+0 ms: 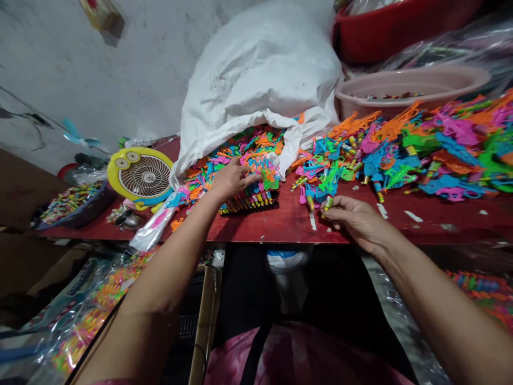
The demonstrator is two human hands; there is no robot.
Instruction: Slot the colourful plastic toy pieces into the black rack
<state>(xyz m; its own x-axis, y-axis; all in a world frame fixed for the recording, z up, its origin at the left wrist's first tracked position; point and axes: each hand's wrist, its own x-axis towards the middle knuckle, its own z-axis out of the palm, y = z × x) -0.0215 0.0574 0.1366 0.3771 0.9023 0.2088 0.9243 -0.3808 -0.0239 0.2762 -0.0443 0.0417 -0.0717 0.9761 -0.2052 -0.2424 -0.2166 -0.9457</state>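
Note:
My left hand (231, 181) lies over the small coloured plastic pieces, its fingers apart, just above a black rack (256, 207) of upright tubes with bright tops. Whether its fingertips touch a piece cannot be made out. At the table's front edge, my right hand (355, 216) pinches a small yellow-patterned tube (328, 203) between thumb and fingers. Its upper end runs into blue and green plastic shapes behind it. A large white sack (260, 69) spills more of these pieces (256, 141) behind my left hand.
A heap of plastic toys (401, 144) covers the red table (288, 227) on the right. Behind it stand a pink basin (417, 80) and a red tub (401, 29). To the left are a yellow fan (144, 176), a plastic bag (152, 227) and a filled basket (76, 208).

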